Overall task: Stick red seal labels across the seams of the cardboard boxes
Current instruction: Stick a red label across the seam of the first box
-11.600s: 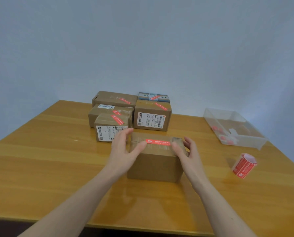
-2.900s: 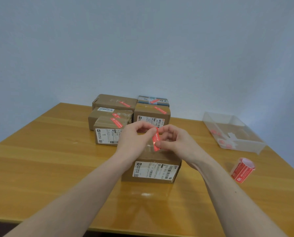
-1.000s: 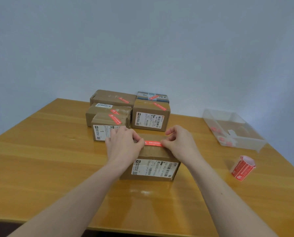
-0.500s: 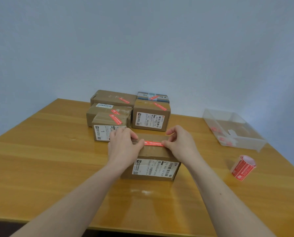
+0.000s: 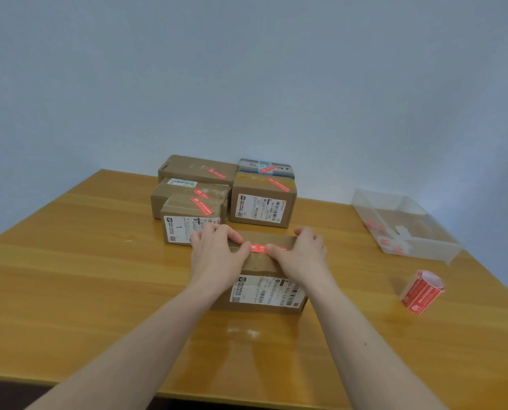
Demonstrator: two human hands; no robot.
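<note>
Head view: you look down on a glossy honey-coloured wooden tabletop (image 5: 69, 276) set against a plain pale blue-grey wall (image 5: 247, 69).
Tabletop: a cluster of five sealed brown cardboard boxes (image 5: 261, 205) stands at the far middle; a clear plastic tray (image 5: 406, 229) sits far right; a roll of red seal labels (image 5: 421, 291) lies near the right edge.
Task box: the brown cardboard box with a white shipping label on its near face (image 5: 264, 294) sits just in front of the cluster, with the red seal label (image 5: 258, 248) lying across its top.
Left grip: your left hand (image 5: 217, 255) rests on the box top, its thumb on the label's left end, fingers curled over the far edge.
Right grip: your right hand (image 5: 300, 255) does the same on the right, its thumb pressing the label; neither hand is clamped round anything.
Hidden: your hands cover both ends of the label and most of the box top, so the seam cannot be made out; print on every label is too small to read; the red and white scraps in the tray are blurred.
Changed: half a second ago your thumbs sat further apart, with more of the label showing; they have since slid inward.
</note>
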